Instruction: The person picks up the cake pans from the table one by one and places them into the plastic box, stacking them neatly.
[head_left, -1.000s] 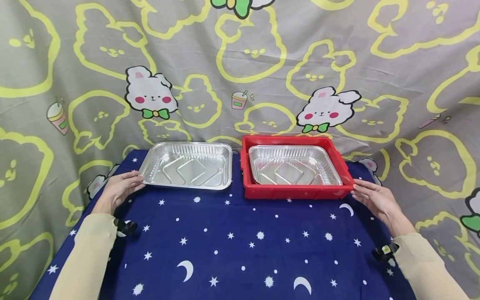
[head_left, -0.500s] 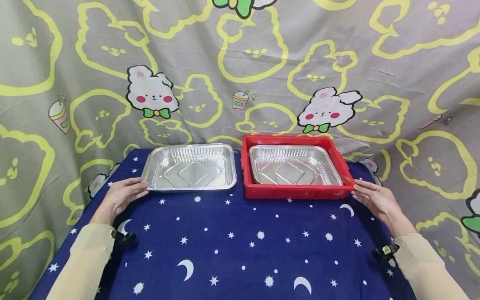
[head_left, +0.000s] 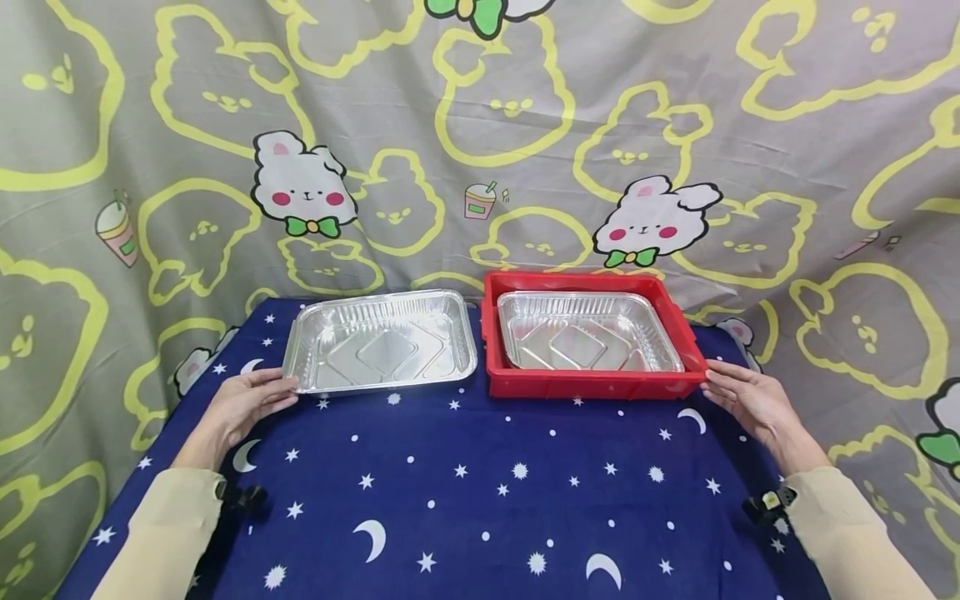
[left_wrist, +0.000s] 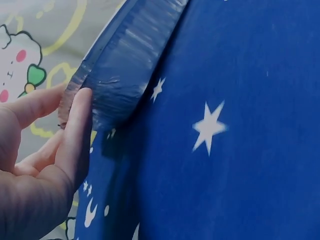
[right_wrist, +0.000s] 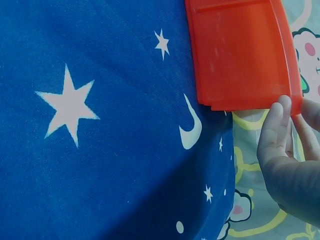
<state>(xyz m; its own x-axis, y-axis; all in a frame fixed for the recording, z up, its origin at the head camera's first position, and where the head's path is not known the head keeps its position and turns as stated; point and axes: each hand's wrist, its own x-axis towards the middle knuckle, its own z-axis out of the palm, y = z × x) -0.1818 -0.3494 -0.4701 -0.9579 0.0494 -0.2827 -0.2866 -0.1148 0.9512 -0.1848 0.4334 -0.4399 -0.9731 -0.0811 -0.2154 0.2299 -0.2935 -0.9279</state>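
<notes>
In the head view, the left hand (head_left: 238, 410) is occupying the left of the frame and is gripping the near left corner of the left foil tray (head_left: 384, 354). The left wrist view is showing its thumb and fingers pinching the rim. This tray is sitting left of centre at a slight angle, its opening facing up.

The right hand (head_left: 759, 410), at the right of the frame, is gripping the near right corner of the red bin (head_left: 585, 385). The right wrist view is showing its fingers closing on that corner, at the upper right. The bin is resting right of centre, just beside the left tray, and is containing a second foil tray (head_left: 588, 346).

A dark blue tablecloth (head_left: 420, 479) with white stars and moons is covering the lower frame; a grey curtain (head_left: 420, 92) with yellow outlines is filling the upper part.
</notes>
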